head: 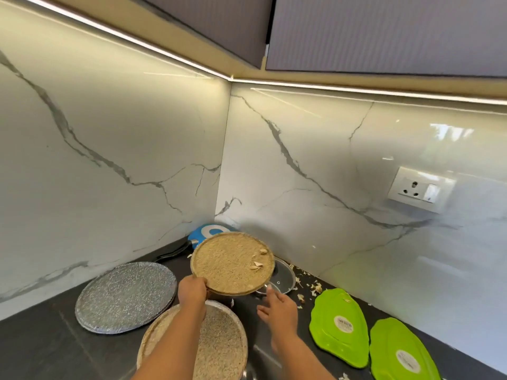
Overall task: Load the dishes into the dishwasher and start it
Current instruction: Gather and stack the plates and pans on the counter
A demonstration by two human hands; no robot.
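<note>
My left hand (pixel 192 290) grips the near rim of a round gold glitter plate (pixel 232 263) and holds it tilted above the dark counter (pixel 41 346). A few pale scraps lie on its right side. My right hand (pixel 278 308) hovers with fingers spread just below the plate's right edge, holding nothing. A second gold plate (pixel 222 344) lies under my left forearm. A silver glitter plate (pixel 124 296) lies flat to the left. Two green leaf-shaped plates (pixel 340 327) (pixel 403 352) lie upside down on the right. No dishwasher is in view.
A glass lid (pixel 284 275) lies behind the lifted plate, with pale peel scraps (pixel 310 286) scattered around it. A blue and white pan (pixel 210 231) with a black handle sits in the corner. Marble walls close the corner, and a socket (pixel 421 189) is on the right wall.
</note>
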